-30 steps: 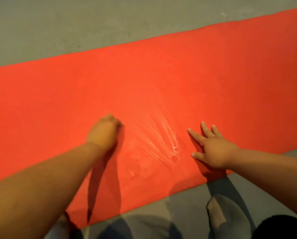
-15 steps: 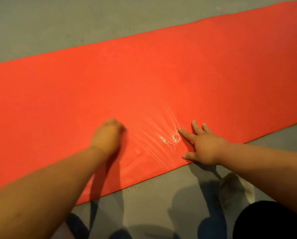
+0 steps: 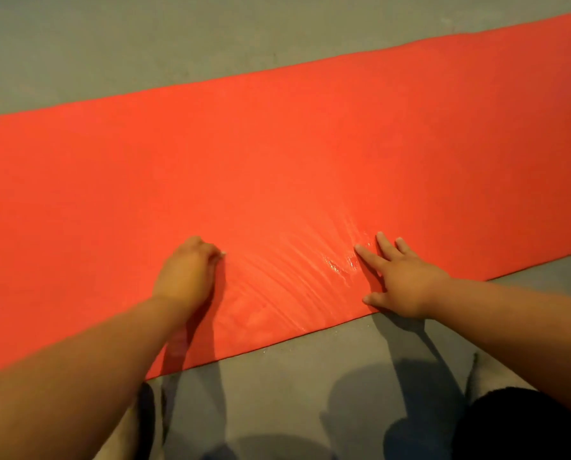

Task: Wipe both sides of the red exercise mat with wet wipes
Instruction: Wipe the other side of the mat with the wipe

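Bare forearms (image 3: pixel 78 376); dark clothing (image 3: pixel 523 426), perhaps trousers, at the knee.

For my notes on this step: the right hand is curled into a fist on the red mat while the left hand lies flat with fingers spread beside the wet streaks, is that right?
The hands are swapped. In the head view the left hand is curled on the red mat, and the right hand lies flat with fingers spread beside the wet streaks.

The red exercise mat (image 3: pixel 277 154) lies flat and unrolled on the grey floor (image 3: pixel 111 44), running as a wide band from the left edge of the frame up to the upper right corner. Its surface is plain and smooth. In the lower middle, near its close edge, a patch glistens with wet, fanned streaks (image 3: pixel 310 270).
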{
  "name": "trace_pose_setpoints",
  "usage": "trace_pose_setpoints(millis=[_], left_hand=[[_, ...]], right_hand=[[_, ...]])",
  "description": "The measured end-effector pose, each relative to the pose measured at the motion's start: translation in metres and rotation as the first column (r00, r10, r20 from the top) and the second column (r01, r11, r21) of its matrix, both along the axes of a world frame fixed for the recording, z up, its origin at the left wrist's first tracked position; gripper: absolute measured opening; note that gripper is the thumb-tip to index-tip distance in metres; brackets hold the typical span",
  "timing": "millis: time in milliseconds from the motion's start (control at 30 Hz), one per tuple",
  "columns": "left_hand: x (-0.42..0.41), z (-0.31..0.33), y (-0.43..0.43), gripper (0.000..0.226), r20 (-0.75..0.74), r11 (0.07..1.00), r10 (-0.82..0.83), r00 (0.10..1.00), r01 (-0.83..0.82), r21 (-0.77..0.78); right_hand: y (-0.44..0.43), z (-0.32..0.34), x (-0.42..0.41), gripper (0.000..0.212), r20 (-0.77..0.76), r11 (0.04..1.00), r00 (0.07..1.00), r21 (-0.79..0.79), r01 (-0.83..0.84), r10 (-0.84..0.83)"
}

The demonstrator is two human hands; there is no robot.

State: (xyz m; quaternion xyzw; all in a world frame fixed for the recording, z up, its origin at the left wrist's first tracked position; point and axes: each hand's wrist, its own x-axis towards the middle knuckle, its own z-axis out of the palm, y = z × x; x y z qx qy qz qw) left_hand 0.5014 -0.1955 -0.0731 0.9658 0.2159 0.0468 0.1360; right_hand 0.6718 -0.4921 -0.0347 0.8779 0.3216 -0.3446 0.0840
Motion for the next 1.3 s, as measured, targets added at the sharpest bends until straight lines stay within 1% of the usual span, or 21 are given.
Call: trace_pose_setpoints(millis=[67, 133, 233, 300, 367, 467, 533, 567, 600, 667, 767, 833, 900, 1000, 1033, 1067, 1133, 1167, 1233, 1267, 1300], left_hand=[[0.001, -0.004, 0.020, 0.019, 0.027, 0.939, 0.341, 0.940, -0.339, -0.054], [0.000, -0.007, -0.024, 0.019, 0.018, 0.930, 0.350, 0.937, -0.345, -0.129], [-0.019, -0.004, -0.116, 0.018, 0.083, 0.957, -0.127, 0.988, 0.144, -0.253], [-0.023, -0.004, -0.122, 0.024, 0.091, 0.857, -0.463, 0.882, 0.471, -0.208], [-0.008, -0.010, -0.092, 0.028, 0.065, 0.838, -0.536, 0.841, 0.540, -0.078], [0.032, -0.009, -0.041, 0.021, 0.053, 0.993, -0.094, 0.994, 0.098, -0.070], [0.049, -0.010, -0.042, 0.017, 0.039, 0.978, 0.157, 0.987, -0.150, -0.145], [0.052, -0.008, -0.059, 0.016, 0.011, 0.968, 0.185, 0.983, -0.181, -0.172], [0.050, -0.008, -0.081, 0.013, 0.005, 0.977, 0.117, 0.993, -0.115, -0.177], [0.035, -0.007, -0.128, 0.009, 0.031, 0.944, -0.255, 0.966, 0.256, -0.209], [0.031, -0.007, -0.141, 0.022, -0.007, 0.603, -0.790, 0.614, 0.774, -0.191], [0.056, -0.005, -0.121, 0.027, -0.051, 0.509, -0.861, 0.507, 0.851, -0.129], [0.089, -0.002, -0.099, 0.029, -0.037, 0.636, -0.771, 0.635, 0.770, -0.037], [0.142, -0.001, -0.082, 0.019, 0.011, 0.941, -0.334, 0.942, 0.334, -0.051], [0.149, -0.004, -0.088, 0.016, -0.004, 0.977, -0.198, 0.980, 0.197, -0.085], [0.150, -0.006, -0.102, 0.016, -0.018, 0.980, -0.175, 0.984, 0.172, -0.102], [0.130, -0.009, -0.139, 0.016, -0.019, 0.869, -0.486, 0.874, 0.481, -0.113], [0.114, -0.005, -0.157, 0.016, 0.000, 0.726, -0.682, 0.731, 0.677, -0.123], [0.100, 0.000, -0.164, 0.021, -0.006, 0.497, -0.865, 0.503, 0.853, -0.163], [0.107, -0.001, -0.155, 0.021, 0.000, 0.473, -0.879, 0.477, 0.871, -0.131], [0.122, -0.005, -0.142, 0.019, 0.002, 0.518, -0.855, 0.519, 0.853, -0.064]], right_hand=[[-0.002, -0.002, 0.000, 0.096, 0.008, 1.000, 1.000, 0.019, -0.007, 0.007], [-0.006, -0.001, 0.007, 0.101, 0.041, 1.000, 0.999, 0.009, -0.030, 0.030], [-0.011, 0.003, 0.021, 0.108, 0.079, 0.999, 0.997, -0.029, 0.020, -0.017], [-0.014, 0.001, 0.027, 0.110, 0.079, 0.997, 0.995, -0.039, 0.062, -0.059], [-0.018, -0.001, 0.029, 0.110, 0.061, 0.996, 0.995, -0.044, 0.083, -0.081], [-0.020, -0.002, 0.030, 0.109, 0.035, 0.995, 0.995, -0.037, 0.089, -0.088], [-0.022, -0.001, 0.034, 0.107, 0.038, 0.997, 0.998, -0.041, 0.059, -0.058], [-0.024, 0.000, 0.038, 0.106, 0.036, 0.998, 0.998, -0.042, 0.043, -0.041], [-0.026, 0.001, 0.041, 0.105, 0.030, 0.999, 0.999, -0.043, 0.027, -0.025], [-0.034, 0.001, 0.046, 0.104, 0.022, 0.999, 1.000, -0.035, -0.003, 0.003], [-0.045, -0.001, 0.054, 0.107, 0.074, 0.999, 0.996, 0.014, -0.051, 0.050], [-0.052, -0.004, 0.063, 0.110, 0.131, 0.996, 0.989, 0.050, -0.072, 0.065], [-0.060, -0.005, 0.071, 0.112, 0.139, 0.997, 0.989, 0.059, -0.054, 0.046], [-0.071, -0.009, 0.080, 0.113, 0.116, 0.999, 0.993, 0.048, -0.018, 0.012], [-0.073, -0.010, 0.085, 0.113, 0.113, 0.998, 0.994, 0.055, -0.019, 0.012], [-0.074, -0.011, 0.091, 0.113, 0.109, 0.997, 0.994, 0.066, -0.028, 0.020], [-0.077, -0.011, 0.104, 0.109, 0.101, 0.994, 0.993, 0.084, -0.071, 0.063], [-0.079, -0.011, 0.110, 0.108, 0.098, 0.991, 0.991, 0.085, -0.099, 0.091], [-0.083, -0.010, 0.122, 0.107, 0.099, 0.986, 0.984, 0.063, -0.154, 0.147], [-0.085, -0.011, 0.126, 0.107, 0.098, 0.984, 0.981, 0.049, -0.171, 0.165], [-0.087, -0.012, 0.129, 0.107, 0.101, 0.984, 0.980, 0.041, -0.174, 0.169]])
